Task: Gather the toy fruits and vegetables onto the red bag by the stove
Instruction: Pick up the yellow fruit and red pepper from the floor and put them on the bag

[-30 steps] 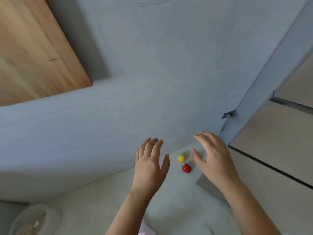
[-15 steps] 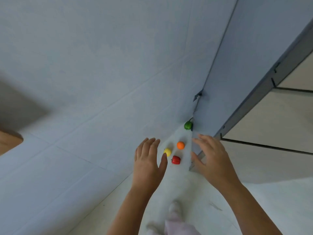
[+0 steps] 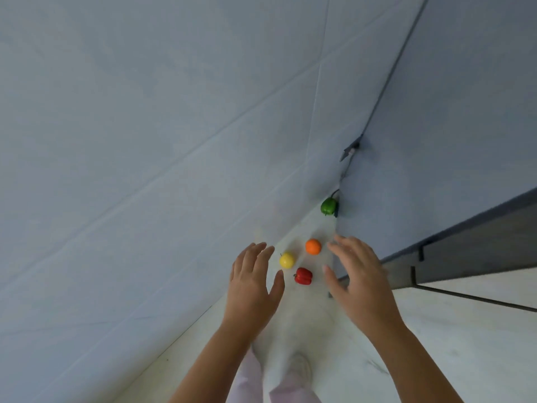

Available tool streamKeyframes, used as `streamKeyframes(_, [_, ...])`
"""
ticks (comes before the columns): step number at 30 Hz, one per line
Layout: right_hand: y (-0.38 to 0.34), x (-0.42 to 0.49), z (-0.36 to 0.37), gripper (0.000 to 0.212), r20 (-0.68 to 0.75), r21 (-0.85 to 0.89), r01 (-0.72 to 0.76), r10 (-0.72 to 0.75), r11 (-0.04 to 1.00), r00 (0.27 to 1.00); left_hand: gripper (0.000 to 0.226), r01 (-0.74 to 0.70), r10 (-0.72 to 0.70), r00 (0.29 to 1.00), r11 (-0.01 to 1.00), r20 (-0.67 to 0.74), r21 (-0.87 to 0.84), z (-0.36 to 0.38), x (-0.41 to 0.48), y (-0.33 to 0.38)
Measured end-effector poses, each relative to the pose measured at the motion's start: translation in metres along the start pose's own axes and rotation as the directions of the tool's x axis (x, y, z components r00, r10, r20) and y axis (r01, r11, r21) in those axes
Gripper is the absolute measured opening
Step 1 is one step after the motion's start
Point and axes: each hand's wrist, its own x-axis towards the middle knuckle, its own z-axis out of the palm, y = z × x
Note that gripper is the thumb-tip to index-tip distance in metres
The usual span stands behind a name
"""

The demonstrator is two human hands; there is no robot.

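Toy fruits and vegetables all down on the pale floor (image 3: 436, 359), bunched in the corner by the blue-grey wall (image 3: 145, 170) — yellow fruit (image 3: 287, 260), orange (image 3: 313, 246) and red pepper (image 3: 303, 276) close together but not touching, green pepper (image 3: 329, 206) further back, right up against the corner. Left hand (image 3: 252, 282) and right hand (image 3: 360, 274) hovering either side of the cluster, grip apart on both, fingers spread, holding nothing. Looks like the reach-in before a first pickup. Could easily go wrong: small round things, so likely to roll off along the wall if nudged, and easy to miss the green one tucked at the back. No sign of the red bag or the stove anywhere — no container in view at all, so nothing gathered yet as far as can be told.
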Motion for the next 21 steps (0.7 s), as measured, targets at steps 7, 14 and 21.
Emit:
streamKeyframes(7, [0.077,0.013,0.123,0.04,0.018,0.041,-0.044,0.043,0.998,0.999,0.049,-0.025,0.023,0.994,1.0,0.107,0.009,0.112,0.041,-0.083])
streamKeyframes(14, [0.186,0.018,0.263,0.042,0.029,0.024,-0.153,0.152,0.988,0.988,0.049,-0.133,0.127,0.967,0.991,0.219,0.011,0.256,0.084,-0.183])
streamKeyframes(21, [0.291,0.004,0.395,0.049,0.081,0.115,-0.321,0.313,0.94,0.946,0.047,-0.336,0.308,0.906,0.941,0.29,0.051,0.401,0.122,-0.268])
